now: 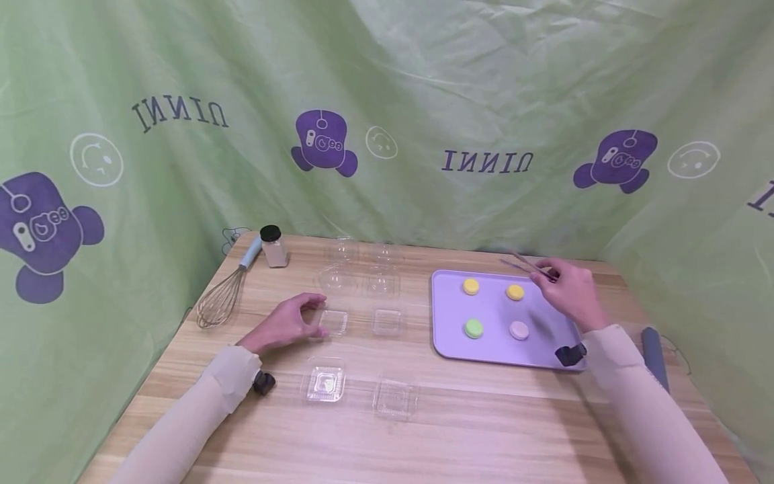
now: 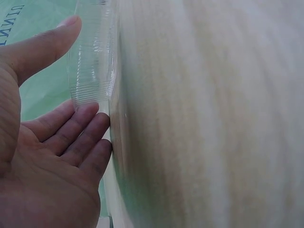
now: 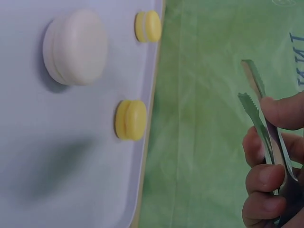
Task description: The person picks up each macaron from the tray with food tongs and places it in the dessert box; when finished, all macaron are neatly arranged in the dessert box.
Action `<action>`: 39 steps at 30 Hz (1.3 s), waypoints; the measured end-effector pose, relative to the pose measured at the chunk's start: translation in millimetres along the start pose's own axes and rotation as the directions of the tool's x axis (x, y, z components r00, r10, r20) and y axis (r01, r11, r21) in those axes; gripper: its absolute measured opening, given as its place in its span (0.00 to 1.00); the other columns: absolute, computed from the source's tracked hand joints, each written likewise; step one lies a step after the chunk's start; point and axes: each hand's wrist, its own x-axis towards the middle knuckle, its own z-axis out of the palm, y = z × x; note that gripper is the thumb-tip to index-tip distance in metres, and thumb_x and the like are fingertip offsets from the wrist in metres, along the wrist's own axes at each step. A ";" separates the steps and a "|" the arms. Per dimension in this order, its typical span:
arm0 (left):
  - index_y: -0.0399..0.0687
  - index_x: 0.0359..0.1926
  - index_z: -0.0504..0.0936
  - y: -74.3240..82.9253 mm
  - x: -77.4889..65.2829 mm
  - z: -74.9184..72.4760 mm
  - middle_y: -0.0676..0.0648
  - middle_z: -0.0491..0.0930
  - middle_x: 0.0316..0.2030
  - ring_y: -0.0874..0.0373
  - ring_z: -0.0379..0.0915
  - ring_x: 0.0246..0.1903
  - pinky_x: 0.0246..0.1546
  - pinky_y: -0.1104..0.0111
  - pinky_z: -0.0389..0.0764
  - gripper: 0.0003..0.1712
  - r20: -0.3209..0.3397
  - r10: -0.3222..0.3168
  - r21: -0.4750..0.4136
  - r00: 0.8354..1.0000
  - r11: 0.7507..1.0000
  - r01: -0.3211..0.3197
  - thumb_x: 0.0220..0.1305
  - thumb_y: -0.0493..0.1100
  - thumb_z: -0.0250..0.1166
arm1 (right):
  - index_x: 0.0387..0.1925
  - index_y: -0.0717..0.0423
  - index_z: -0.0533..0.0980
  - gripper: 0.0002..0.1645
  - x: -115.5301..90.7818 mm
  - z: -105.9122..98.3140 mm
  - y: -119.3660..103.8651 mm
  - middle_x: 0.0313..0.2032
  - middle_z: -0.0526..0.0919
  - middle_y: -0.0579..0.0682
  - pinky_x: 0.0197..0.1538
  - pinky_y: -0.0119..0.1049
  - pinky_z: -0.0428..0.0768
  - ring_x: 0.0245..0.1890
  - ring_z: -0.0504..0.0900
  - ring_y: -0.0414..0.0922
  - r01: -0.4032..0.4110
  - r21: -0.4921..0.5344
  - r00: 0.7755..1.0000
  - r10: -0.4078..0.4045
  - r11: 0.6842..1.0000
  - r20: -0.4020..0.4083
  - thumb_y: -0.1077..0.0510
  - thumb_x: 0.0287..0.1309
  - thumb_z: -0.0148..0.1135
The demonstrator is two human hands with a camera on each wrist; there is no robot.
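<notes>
Nearest yellow macaron [image 1: 514,292] lies left of my right hand [image 1: 568,289] gripping metal tongs [image 3: 272,137], my left hand [image 1: 289,323] spread wide beside a clear container [image 1: 334,323].

At the far left, a whisk [image 1: 234,278] lies beside a black-lidded jar [image 1: 275,252]; green cloth [image 1: 411,202] hangs behind; a grey-blue cylinder [image 1: 655,356] lies right.

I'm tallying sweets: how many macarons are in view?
4, all on the tray: a yellow macaron far left, another yellow macaron far right, a green macaron near left, a pink macaron near right. None appears hidden.
</notes>
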 end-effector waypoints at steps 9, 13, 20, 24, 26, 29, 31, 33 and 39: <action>0.41 0.69 0.70 0.8 0.0 -0.5 0.40 0.78 0.64 0.41 0.71 0.67 0.74 0.45 0.67 0.50 0.004 -0.010 -0.002 1.000 1.000 0.010 0.47 0.51 0.81 | 0.46 0.58 0.83 0.16 0.8 16.7 -6.1 0.27 0.87 0.55 0.27 0.34 0.69 0.24 0.77 0.47 0.063 -0.006 0.991 -0.062 0.998 0.120 0.51 0.63 0.66; 0.42 0.70 0.70 1.7 -0.7 -1.2 0.40 0.78 0.65 0.41 0.71 0.67 0.74 0.45 0.68 0.50 0.007 -0.021 -0.008 1.000 1.000 0.021 0.47 0.51 0.81 | 0.45 0.57 0.83 0.16 2.7 23.0 -10.1 0.26 0.85 0.52 0.27 0.34 0.69 0.24 0.76 0.45 0.069 -0.011 0.984 -0.066 0.998 0.167 0.51 0.62 0.67; 0.42 0.69 0.70 2.2 -0.5 -1.0 0.41 0.78 0.64 0.42 0.71 0.67 0.74 0.45 0.68 0.49 0.004 -0.027 -0.001 1.000 1.000 0.027 0.48 0.51 0.81 | 0.48 0.57 0.82 0.18 4.3 36.2 -12.9 0.28 0.86 0.53 0.27 0.35 0.73 0.25 0.78 0.45 0.074 -0.023 0.962 -0.066 0.997 0.266 0.51 0.61 0.67; 0.42 0.69 0.70 2.6 -0.3 -0.3 0.41 0.78 0.64 0.42 0.71 0.67 0.74 0.45 0.67 0.49 0.004 -0.030 0.009 1.000 1.000 0.030 0.47 0.51 0.81 | 0.47 0.55 0.83 0.18 2.8 42.7 -11.0 0.28 0.87 0.52 0.27 0.36 0.74 0.25 0.80 0.45 0.094 -0.060 0.955 -0.073 0.994 0.286 0.49 0.60 0.67; 0.42 0.69 0.70 3.0 -0.4 -0.1 0.41 0.78 0.65 0.42 0.70 0.67 0.74 0.45 0.67 0.49 0.003 -0.030 0.016 1.000 0.999 0.030 0.47 0.51 0.80 | 0.47 0.53 0.83 0.18 2.4 45.0 -10.5 0.28 0.87 0.51 0.26 0.36 0.73 0.24 0.79 0.45 0.105 -0.087 0.955 -0.076 0.991 0.286 0.48 0.60 0.68; 0.42 0.70 0.70 3.6 -0.8 0.0 0.41 0.78 0.65 0.41 0.70 0.68 0.74 0.45 0.67 0.50 0.002 -0.028 0.020 1.000 0.999 0.028 0.48 0.51 0.80 | 0.48 0.52 0.83 0.19 2.5 47.6 -10.4 0.27 0.86 0.49 0.26 0.36 0.72 0.23 0.77 0.44 0.122 -0.110 0.953 -0.085 0.986 0.290 0.47 0.59 0.68; 0.42 0.70 0.70 3.8 -1.2 -0.1 0.41 0.78 0.65 0.41 0.70 0.68 0.74 0.44 0.66 0.50 0.001 -0.026 0.021 1.000 0.999 0.026 0.48 0.51 0.80 | 0.48 0.53 0.83 0.19 2.8 49.1 -11.3 0.27 0.86 0.49 0.26 0.35 0.71 0.23 0.77 0.43 0.125 -0.103 0.951 -0.089 0.987 0.296 0.47 0.60 0.67; 0.42 0.70 0.70 4.0 -1.5 -0.2 0.41 0.77 0.65 0.41 0.70 0.68 0.74 0.44 0.66 0.50 0.002 -0.023 0.020 1.000 1.000 0.023 0.48 0.51 0.80 | 0.48 0.53 0.83 0.19 2.9 50.6 -12.0 0.27 0.86 0.49 0.26 0.35 0.71 0.23 0.77 0.43 0.123 -0.096 0.949 -0.089 0.988 0.301 0.47 0.60 0.68; 0.42 0.70 0.70 5.0 -2.3 -0.4 0.41 0.77 0.65 0.41 0.70 0.68 0.74 0.44 0.67 0.49 0.003 -0.022 0.021 1.000 1.000 0.022 0.48 0.50 0.80 | 0.53 0.56 0.81 0.22 2.3 57.0 -12.5 0.27 0.85 0.51 0.25 0.34 0.71 0.23 0.76 0.44 0.082 -0.069 0.929 -0.051 0.994 0.365 0.49 0.61 0.67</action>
